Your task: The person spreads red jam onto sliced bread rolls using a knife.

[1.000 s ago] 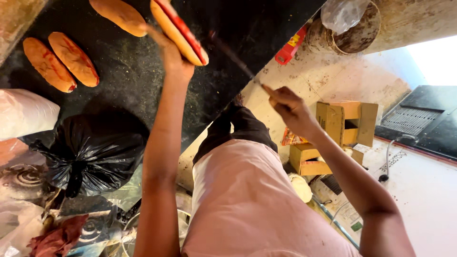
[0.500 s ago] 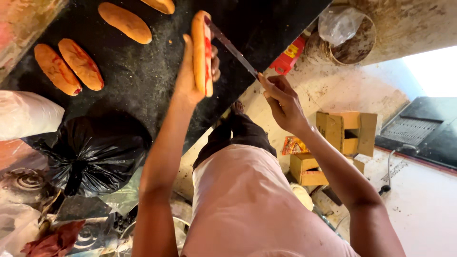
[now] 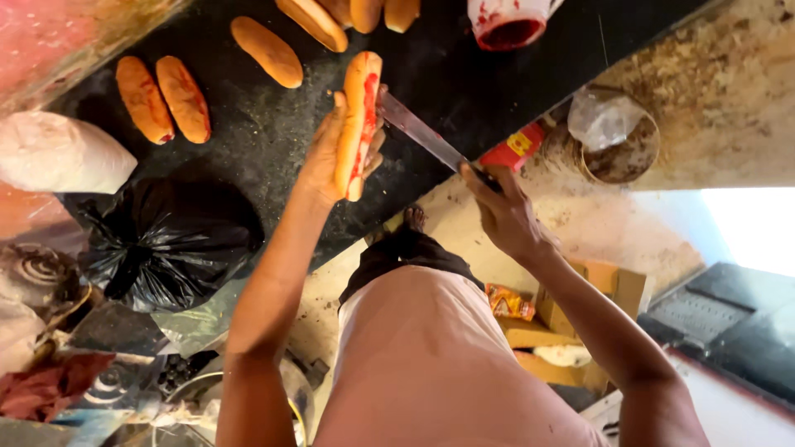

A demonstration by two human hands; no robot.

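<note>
Knife tip right by the fingers, sketchy.
Left hand (image 3: 331, 157) wrapped around the split bun (image 3: 358, 124), right hand (image 3: 507, 217) clenched on the knife (image 3: 422, 132); one slip nicks fingers or drips red sauce on the desk (image 3: 447, 58).

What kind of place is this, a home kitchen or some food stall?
Probably a small street-food stall: a dark counter lined with long buns, a container of red sauce, and cardboard boxes on the rough floor.
</note>
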